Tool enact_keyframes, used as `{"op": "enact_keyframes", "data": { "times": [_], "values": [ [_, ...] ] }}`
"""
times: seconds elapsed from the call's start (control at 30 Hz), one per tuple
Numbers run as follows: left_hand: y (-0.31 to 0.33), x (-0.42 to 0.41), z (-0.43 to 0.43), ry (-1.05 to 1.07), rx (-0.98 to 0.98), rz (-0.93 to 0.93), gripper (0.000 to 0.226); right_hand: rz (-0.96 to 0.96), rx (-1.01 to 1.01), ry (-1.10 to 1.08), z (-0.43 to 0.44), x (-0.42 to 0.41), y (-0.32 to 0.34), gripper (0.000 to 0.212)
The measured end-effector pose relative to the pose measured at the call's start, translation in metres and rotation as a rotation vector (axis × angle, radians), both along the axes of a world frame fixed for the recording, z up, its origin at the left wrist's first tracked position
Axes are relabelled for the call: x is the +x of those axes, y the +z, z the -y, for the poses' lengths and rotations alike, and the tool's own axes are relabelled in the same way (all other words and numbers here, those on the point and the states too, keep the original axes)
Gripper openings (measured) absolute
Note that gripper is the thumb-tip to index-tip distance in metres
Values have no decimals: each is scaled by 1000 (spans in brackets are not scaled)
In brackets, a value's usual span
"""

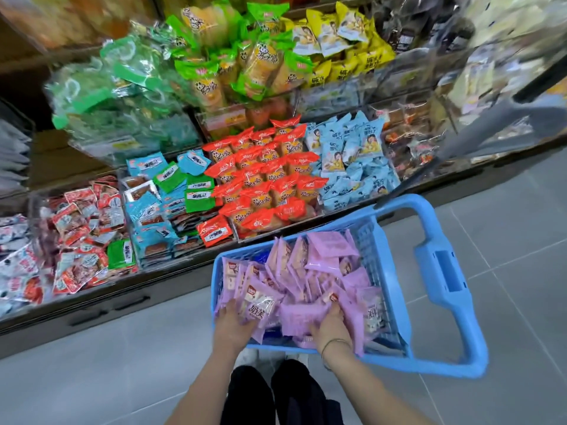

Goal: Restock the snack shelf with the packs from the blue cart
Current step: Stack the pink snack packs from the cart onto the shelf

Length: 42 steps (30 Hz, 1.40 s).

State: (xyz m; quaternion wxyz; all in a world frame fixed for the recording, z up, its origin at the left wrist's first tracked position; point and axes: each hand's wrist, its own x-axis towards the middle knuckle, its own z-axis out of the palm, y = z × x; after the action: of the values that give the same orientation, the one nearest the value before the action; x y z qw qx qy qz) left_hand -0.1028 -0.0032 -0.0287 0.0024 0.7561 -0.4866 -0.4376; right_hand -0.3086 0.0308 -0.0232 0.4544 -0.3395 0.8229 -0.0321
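Directly behind the blue cart (395, 289), red packs (264, 179) seemingly overfill the shelf (168, 280).

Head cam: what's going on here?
Someone's left hand and right hand are dug into the heap of purple packs in the blue cart. Their fingers are buried, so a firm grip isn't clear. No purple packs show on the snack shelf yet.

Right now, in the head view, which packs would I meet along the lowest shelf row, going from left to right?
Red-and-white packs → blue and green packs → orange-red packs → pale blue packs → dark packs.
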Motion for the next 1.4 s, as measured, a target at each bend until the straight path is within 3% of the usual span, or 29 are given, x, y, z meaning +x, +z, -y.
{"op": "enact_keyframes", "data": {
  "times": [0.13, 0.23, 0.33, 0.57, 0.77, 0.87, 0.97, 1.07, 1.13, 1.2, 1.3, 1.4],
  "values": [
    [1, 1, 3, -2, 42, 72, 64, -40, -3, -5, 0, -2, -16, 62],
    [0, 2, 1, 35, 88, -25, 65, -26, -96, 31, -3, -6, -17, 17],
    [5, 5, -1, 37, 153, -121, 53, 72, -162, -25, -1, -6, -6, 20],
    [36, 18, -3, 452, 279, -580, 49, 107, -441, -135, -1, 10, 44, 29],
    [72, -3, 12, 481, 161, -916, 65, 59, -791, 143, 6, 49, 78, 23],
    [84, -13, 18, 487, 92, -952, 74, 74, -869, 293, 5, 61, 80, 18],
    [90, -11, 21, 490, 49, -893, 86, 175, -865, 346, 3, 63, 90, 25],
    [90, 0, 21, 455, 103, -874, 110, 369, -880, 105, 5, 59, 104, 32],
    [91, 3, 18, 453, 128, -890, 108, 416, -861, -135, 9, 56, 109, 36],
    [95, 1, 15, 412, 123, -908, 95, 488, -687, -252, 12, 54, 111, 36],
    [102, -4, 13, 350, 162, -952, 81, 576, -457, -240, 12, 51, 106, 39],
    [107, -2, 18, 349, 190, -846, 81, 587, -394, -222, 14, 37, 108, 48]
  ]
}}
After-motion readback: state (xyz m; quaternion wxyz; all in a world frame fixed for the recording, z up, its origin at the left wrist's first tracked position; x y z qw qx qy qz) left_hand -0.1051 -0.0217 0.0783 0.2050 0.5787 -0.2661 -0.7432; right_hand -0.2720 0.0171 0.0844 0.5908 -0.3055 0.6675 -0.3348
